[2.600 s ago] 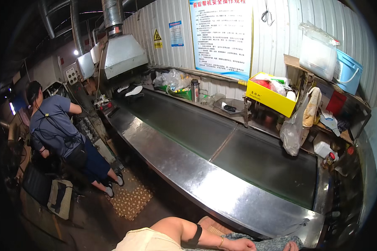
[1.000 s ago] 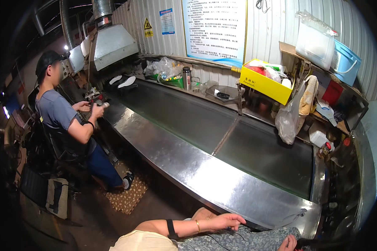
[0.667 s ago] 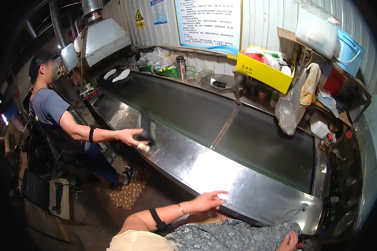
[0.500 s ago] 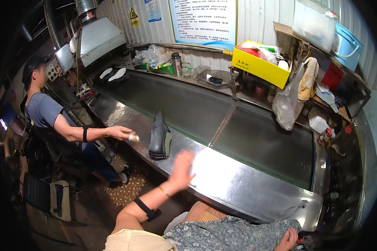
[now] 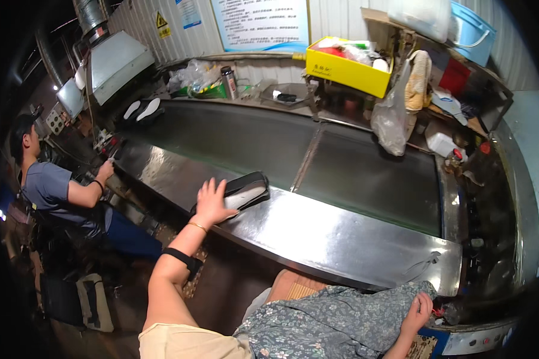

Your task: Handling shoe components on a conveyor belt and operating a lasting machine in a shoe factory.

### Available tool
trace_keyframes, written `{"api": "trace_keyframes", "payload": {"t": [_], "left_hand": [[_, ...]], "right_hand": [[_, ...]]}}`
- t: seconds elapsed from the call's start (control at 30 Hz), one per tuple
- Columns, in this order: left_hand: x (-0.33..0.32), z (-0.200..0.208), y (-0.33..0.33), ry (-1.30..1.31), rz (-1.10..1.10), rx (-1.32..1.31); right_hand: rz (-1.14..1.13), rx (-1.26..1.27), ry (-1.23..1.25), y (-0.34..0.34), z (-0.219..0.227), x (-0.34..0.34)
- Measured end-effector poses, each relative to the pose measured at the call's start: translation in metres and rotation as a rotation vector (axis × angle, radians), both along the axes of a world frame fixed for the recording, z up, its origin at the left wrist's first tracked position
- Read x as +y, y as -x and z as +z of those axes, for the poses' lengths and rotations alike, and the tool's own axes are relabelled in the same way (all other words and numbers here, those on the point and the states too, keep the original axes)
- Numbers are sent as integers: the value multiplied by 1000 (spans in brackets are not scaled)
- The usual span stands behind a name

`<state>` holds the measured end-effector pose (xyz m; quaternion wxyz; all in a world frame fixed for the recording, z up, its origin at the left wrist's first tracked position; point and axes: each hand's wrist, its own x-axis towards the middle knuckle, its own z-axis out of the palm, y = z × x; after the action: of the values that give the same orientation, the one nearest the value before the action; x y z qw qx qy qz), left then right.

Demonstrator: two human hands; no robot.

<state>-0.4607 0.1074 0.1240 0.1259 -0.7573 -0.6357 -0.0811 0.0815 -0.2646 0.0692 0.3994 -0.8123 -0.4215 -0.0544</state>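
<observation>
A black shoe (image 5: 259, 180) lies on the shiny metal ledge, one end over the dark belt. A long pale area framed in black shows on it; I cannot tell whether this is its sole or its inside. My left hand (image 5: 212, 203) is at the shoe's left end, fingers spread upward and thumb stretched to the right, seemingly touching it without closing round it. At the lower right, beside the patterned cloth over my lap, my right hand (image 5: 421, 310) has loosely bent fingers, with nothing visible in it.
The metal ledge (image 5: 335, 239) runs along the dark belt (image 5: 371, 185). At the belt's far left lie pale insole-shaped pieces (image 5: 148, 109). A co-worker (image 5: 48, 185) stands at left. A yellow box (image 5: 347, 75) sits on the shelf above a hanging plastic bag (image 5: 389, 128).
The shoe has turned, its pale area now facing up. My left hand has moved left and up to it. The co-worker's hand has drawn back left; my right hand has risen slightly.
</observation>
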Motion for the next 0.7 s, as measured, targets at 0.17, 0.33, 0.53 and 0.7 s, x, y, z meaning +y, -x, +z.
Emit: {"api": "trace_keyframes", "payload": {"t": [0.17,0.33,0.53,0.7], "left_hand": [[29,26,22,606,183,-257],[2,-26,35,541,182,-507],[-96,-13,-88,974,-115,-1539],[-203,22,-224,901,-752,-1175]], "right_hand": [[48,-41,-84,7,-5,-2],[112,-84,-131,3,-4,-9],[200,-326,124,43,74,6],[418,503,-299,81,138,46]]}}
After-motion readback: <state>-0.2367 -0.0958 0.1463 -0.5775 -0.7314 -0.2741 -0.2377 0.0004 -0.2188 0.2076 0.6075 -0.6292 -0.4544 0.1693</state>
